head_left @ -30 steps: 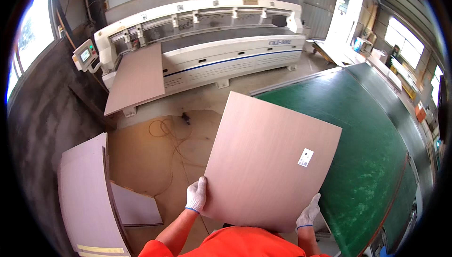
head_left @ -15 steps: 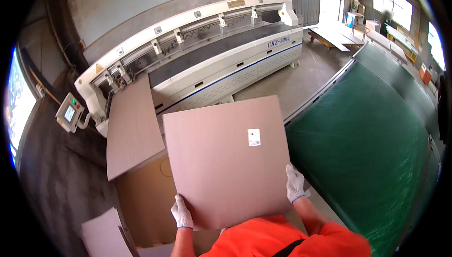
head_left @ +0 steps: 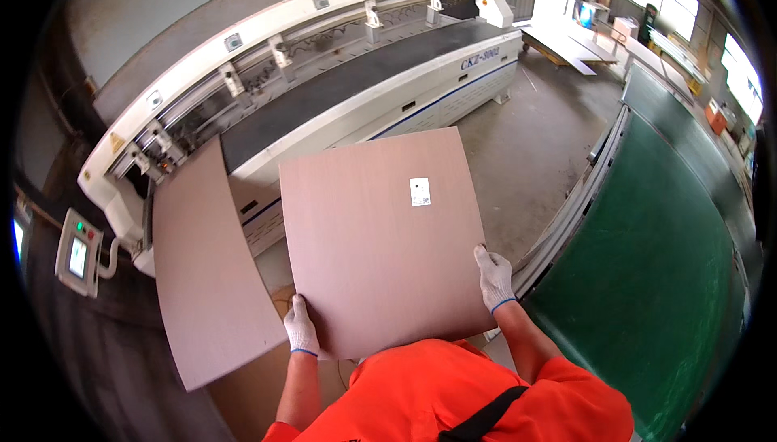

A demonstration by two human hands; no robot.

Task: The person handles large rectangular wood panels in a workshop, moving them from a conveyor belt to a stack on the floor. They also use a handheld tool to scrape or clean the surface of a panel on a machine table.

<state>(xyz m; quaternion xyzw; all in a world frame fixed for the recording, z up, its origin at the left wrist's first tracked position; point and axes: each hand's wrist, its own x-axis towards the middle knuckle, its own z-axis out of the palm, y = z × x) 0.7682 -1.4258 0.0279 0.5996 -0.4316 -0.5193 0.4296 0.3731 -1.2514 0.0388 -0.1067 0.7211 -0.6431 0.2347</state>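
Observation:
A pinkish-brown wood-grain panel (head_left: 376,256), nearly square, is held up in front of my body, with a small white label (head_left: 419,191) stuck on its upper right. In a white knit glove, my left hand (head_left: 300,327) grips the lower left edge, thumb on the face. On the right edge, my gloved right hand (head_left: 494,277) pinches the panel lower down in the same way. Their other fingers are hidden behind it. To the left, a longer panel (head_left: 209,272) of the same colour rests with its far end under the heads of a long white machine (head_left: 380,110).
A control box (head_left: 78,252) with a small lit screen stands left of the machine. On the right runs a green conveyor belt (head_left: 647,280) with a metal side rail (head_left: 579,199). Brown board (head_left: 259,393) lies below the long panel. Pale sheets (head_left: 571,47) rest on a low cart farther back.
The held panel and both hands sit a little higher in view, still gripping. My view has shifted, bringing the machine and long panel closer; the stacked boards at lower left are out of view.

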